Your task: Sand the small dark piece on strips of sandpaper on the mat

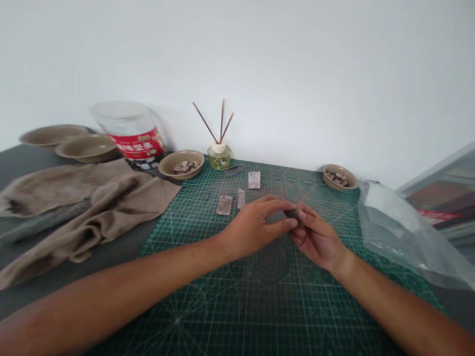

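Note:
Above the green cutting mat [222,296], my hands meet with their fingertips together. A small dark piece [291,214] sits between them, largely covered by the fingers, so its exact kind is not clear. My left hand [260,222] pinches it from the left with thumb and forefinger. From the right, the thumb and curled fingers of my right hand [317,237] close on the same piece. Just beyond my left hand lie a greyish flat rectangle [224,204], a narrower strip [241,198] and a paler rectangle [254,180].
A bowl of small pieces [181,164] stands back left, another small bowl [339,177] back right. Between them are a reed diffuser [219,155] and a dark sheet [233,170]. Brown cloth [111,207], a red-labelled jar [137,141] and a plastic bag [404,232] flank the mat.

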A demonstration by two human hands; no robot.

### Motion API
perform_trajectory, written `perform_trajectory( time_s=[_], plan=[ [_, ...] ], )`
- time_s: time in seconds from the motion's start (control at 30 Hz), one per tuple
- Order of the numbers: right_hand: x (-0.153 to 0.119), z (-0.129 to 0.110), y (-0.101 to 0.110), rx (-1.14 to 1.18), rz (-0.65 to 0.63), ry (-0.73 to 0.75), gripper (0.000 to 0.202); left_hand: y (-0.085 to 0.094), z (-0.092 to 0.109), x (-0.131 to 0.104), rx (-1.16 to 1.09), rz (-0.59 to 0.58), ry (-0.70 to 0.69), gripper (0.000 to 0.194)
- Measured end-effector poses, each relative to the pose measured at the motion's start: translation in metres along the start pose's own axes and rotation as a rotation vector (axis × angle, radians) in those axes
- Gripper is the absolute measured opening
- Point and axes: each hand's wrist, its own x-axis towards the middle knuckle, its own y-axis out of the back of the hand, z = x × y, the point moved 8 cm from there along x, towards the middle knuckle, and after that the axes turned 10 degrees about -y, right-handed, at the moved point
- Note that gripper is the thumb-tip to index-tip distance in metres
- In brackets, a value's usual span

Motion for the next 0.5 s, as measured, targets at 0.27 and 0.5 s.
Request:
perform_trajectory(
  time_s=[0.27,0.5],
  plan=[
    [0.001,0.012,-0.008,0.17,-0.047,-0.085,0.029,-0.022,-0.033,-0.003,-0.733,0.162,0.252,0.011],
    [0.0,0.012,-0.013,0.139,-0.079,-0.119,0.033,-0.024,-0.038,-0.003,-0.749,0.169,0.31,0.019]
  ],
)
